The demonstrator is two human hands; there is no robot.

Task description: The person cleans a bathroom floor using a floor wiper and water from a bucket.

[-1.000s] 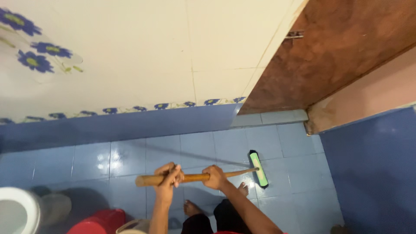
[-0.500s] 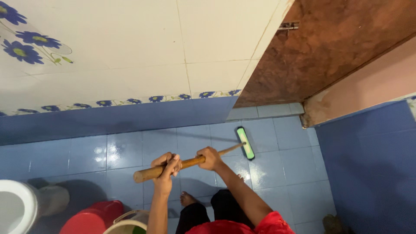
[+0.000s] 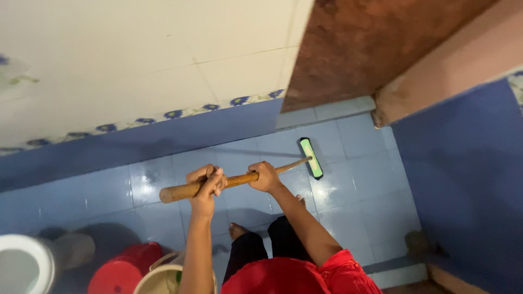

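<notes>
Both hands gripping a wooden-handled floor brush over a wet blue tiled floor.

Nearest the camera, a red sleeve (image 3: 327, 269) is showing at bottom, with a cream bucket (image 3: 158, 277), a red bucket (image 3: 122, 269) and a white toilet bowl (image 3: 24, 264) sitting to the left. The left hand (image 3: 206, 182) is wrapping closed around the wooden handle (image 3: 174, 191) near its butt end; the right hand (image 3: 265, 176) is clamping closed further down the shaft. Bare feet are standing on the blue floor tiles (image 3: 359, 201) beneath. The green brush head (image 3: 310, 158) is resting on the floor near the brown door (image 3: 370, 43), below the white wall tiles (image 3: 136, 60) with a flower border.
</notes>
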